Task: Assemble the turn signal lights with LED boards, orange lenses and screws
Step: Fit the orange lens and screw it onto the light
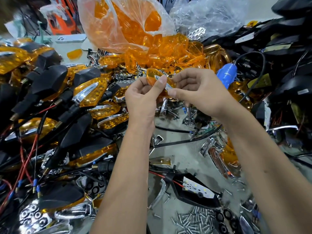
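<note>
Both hands pinched one orange lens (152,76) above the middle of the cluttered bench: the left hand (143,97) curled round its left end with the thumb pressed on top, and the right hand (197,92) gripped its right end, thumb and forefinger closed on a chrome trim strip (168,86) that lay along the lens.

At the far left lay a heap of finished turn signals (67,92), black housings with orange lenses and chrome trims, their red and black wires (28,159) tangled over one another. Behind the hands, a clear plastic bag (121,26) stood open at its lower edge, full of loose orange lenses that spilled out onto the pile (177,48) just below it. To the right of that, a second crumpled clear bag (207,16) held small parts too blurred to tell. A blue electric screwdriver (226,75) rested just right of the right hand.

Near the bottom, between the forearms and to their right, an open black housing (194,195) lay on the grey bench (177,149) with a white LED board (197,186) seated inside it and a red wire running in. Loose screws (194,218) lay scattered just below it. Black empty housings (287,48) were stacked along the far right.
</note>
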A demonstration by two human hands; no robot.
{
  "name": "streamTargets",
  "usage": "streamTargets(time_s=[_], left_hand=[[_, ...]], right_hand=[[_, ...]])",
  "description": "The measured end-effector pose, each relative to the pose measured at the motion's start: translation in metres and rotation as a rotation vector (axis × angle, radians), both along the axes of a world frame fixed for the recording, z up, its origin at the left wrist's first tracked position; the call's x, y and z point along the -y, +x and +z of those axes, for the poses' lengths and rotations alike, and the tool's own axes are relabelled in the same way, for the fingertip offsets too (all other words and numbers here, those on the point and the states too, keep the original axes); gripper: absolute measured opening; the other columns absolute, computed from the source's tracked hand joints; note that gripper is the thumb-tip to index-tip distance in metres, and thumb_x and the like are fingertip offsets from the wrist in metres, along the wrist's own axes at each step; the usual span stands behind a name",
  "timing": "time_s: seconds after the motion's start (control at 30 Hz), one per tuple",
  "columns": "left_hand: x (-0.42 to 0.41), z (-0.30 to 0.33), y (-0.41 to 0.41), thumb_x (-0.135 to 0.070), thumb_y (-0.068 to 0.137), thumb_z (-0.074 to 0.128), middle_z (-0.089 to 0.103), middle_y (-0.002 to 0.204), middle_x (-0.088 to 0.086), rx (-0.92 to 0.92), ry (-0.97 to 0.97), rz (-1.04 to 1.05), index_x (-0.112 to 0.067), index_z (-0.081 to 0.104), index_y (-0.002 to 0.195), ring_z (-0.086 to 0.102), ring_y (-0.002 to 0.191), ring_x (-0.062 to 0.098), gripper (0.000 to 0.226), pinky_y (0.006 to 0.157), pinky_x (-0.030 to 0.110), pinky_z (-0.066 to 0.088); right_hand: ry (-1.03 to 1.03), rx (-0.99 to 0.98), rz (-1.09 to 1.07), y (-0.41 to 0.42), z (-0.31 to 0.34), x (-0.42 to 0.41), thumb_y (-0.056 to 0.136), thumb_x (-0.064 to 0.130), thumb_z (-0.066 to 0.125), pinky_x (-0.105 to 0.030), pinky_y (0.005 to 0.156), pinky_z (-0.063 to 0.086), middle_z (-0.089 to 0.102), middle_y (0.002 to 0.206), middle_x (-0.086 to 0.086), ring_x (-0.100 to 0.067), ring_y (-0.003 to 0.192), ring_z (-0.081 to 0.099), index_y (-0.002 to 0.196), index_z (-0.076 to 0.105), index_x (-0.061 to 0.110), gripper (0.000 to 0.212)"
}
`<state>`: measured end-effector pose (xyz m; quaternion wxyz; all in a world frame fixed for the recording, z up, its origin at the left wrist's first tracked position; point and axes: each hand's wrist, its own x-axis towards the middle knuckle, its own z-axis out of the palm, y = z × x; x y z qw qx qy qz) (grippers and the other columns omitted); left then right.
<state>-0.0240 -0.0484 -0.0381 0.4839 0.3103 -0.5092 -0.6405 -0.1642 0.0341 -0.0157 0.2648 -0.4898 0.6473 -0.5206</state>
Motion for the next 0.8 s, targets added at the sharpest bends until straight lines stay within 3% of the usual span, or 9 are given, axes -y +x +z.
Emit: streamTargets(time_s=[0.13, 0.27, 0.33, 0.47, 0.63, 0.73, 0.8], left_hand=[[0.002, 0.002, 0.001, -0.007, 0.092, 0.076, 0.072, 0.075, 0.0, -0.05, -0.014, -0.113, -0.011, 0.067, 0.086, 0.065, 0.074, 0.016, 0.011, 0.082, 0.04, 0.055], [0.001, 0.0, 0.002, -0.008, 0.087, 0.08, 0.073, 0.085, 0.005, -0.049, -0.032, -0.154, -0.014, 0.073, 0.088, 0.065, 0.084, 0.021, 0.01, 0.083, 0.041, 0.055], [0.003, 0.0, 0.003, -0.008, 0.085, 0.081, 0.076, 0.087, 0.005, -0.039, -0.046, -0.163, -0.014, 0.074, 0.089, 0.068, 0.084, 0.02, 0.01, 0.082, 0.037, 0.056], [0.004, -0.002, 0.003, -0.003, 0.087, 0.078, 0.076, 0.079, 0.001, 0.008, -0.072, -0.188, -0.008, 0.072, 0.091, 0.069, 0.074, 0.013, 0.009, 0.075, 0.027, 0.056], [0.003, -0.002, 0.004, 0.0, 0.087, 0.078, 0.072, 0.077, 0.001, 0.043, -0.103, -0.216, -0.006, 0.07, 0.091, 0.068, 0.072, 0.012, 0.01, 0.072, 0.024, 0.056], [0.003, -0.002, 0.004, 0.002, 0.086, 0.078, 0.072, 0.076, 0.0, 0.042, -0.129, -0.212, -0.005, 0.069, 0.09, 0.068, 0.072, 0.012, 0.012, 0.072, 0.025, 0.056], [0.002, -0.002, 0.004, 0.003, 0.086, 0.078, 0.072, 0.075, -0.001, 0.055, -0.138, -0.204, -0.006, 0.069, 0.089, 0.068, 0.071, 0.011, 0.013, 0.071, 0.023, 0.055]], right_hand=[[-0.029, 0.064, 0.027, -0.002, 0.002, -0.003, 0.082, 0.018, 0.087, -0.024, 0.067, 0.057, 0.074, 0.098, -0.02, -0.017, 0.079, 0.07, 0.107, 0.073, 0.004, 0.032], [-0.003, 0.052, 0.02, -0.003, 0.005, -0.006, 0.081, 0.014, 0.087, -0.028, 0.08, 0.063, 0.075, 0.094, -0.018, -0.017, 0.079, 0.071, 0.102, 0.073, 0.0, 0.028], [0.042, -0.001, 0.054, -0.003, 0.008, -0.007, 0.083, 0.015, 0.086, -0.026, 0.076, 0.06, 0.074, 0.089, -0.015, -0.015, 0.077, 0.068, 0.1, 0.073, 0.002, 0.025], [0.082, -0.163, 0.067, -0.003, 0.016, -0.011, 0.081, 0.021, 0.088, -0.02, 0.064, 0.054, 0.068, 0.075, 0.005, -0.006, 0.067, 0.06, 0.093, 0.075, 0.011, 0.02], [0.081, -0.265, 0.036, 0.0, 0.019, -0.011, 0.078, 0.021, 0.091, -0.043, 0.069, 0.056, 0.065, 0.079, -0.01, -0.016, 0.068, 0.055, 0.089, 0.073, 0.015, 0.022], [0.1, -0.304, 0.023, 0.001, 0.018, -0.01, 0.079, 0.024, 0.09, -0.048, 0.069, 0.056, 0.062, 0.077, -0.008, -0.016, 0.067, 0.053, 0.088, 0.072, 0.014, 0.023], [0.104, -0.297, 0.038, 0.001, 0.016, -0.011, 0.079, 0.023, 0.09, -0.049, 0.069, 0.056, 0.065, 0.08, -0.017, -0.018, 0.067, 0.054, 0.087, 0.072, 0.013, 0.022]])
